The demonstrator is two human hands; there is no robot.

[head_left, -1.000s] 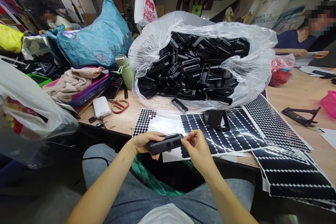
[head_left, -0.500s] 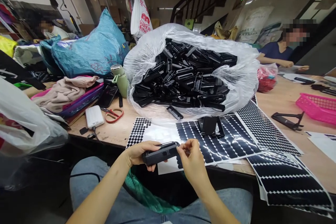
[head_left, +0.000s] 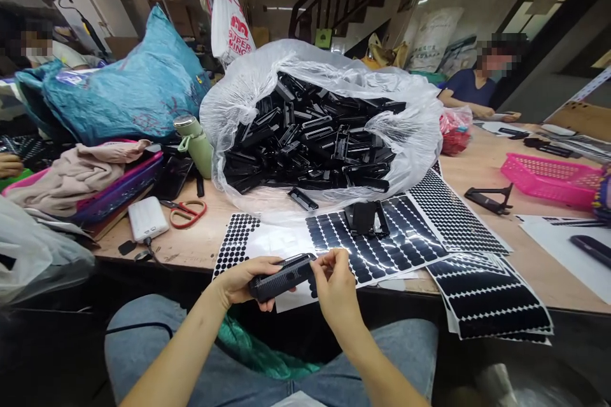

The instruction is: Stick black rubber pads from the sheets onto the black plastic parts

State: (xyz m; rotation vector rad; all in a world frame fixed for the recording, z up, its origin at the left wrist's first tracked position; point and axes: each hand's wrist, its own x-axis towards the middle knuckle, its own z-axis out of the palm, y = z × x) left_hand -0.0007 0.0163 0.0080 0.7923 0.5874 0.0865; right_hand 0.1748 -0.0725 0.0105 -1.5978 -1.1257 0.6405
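Note:
My left hand [head_left: 245, 281] is closed around the left part of a black oblong plastic case [head_left: 281, 280] with a carbon-fibre pattern and a dark round spot on its side. At the case's right end, my right hand [head_left: 335, 280] has thumb and forefinger pinched together. Whatever those fingertips hold is too small or hidden to make out. Under and beyond the hands lies a sheet of black stickers [head_left: 377, 235], partly peeled to white backing. A black frame-like part [head_left: 366, 219] rests on that sheet.
A large clear plastic bag [head_left: 420, 121] full of black plastic parts [head_left: 310, 127] stands behind. To the left are red-handled scissors [head_left: 188, 214], a white power bank [head_left: 147, 219] and a green flask [head_left: 195, 146]. A pink basket [head_left: 548, 178] and a seated person [head_left: 472, 86] are on the right.
My view has turned to the right, so the table's things appear further left. Both hands keep nearly the same hold on the case.

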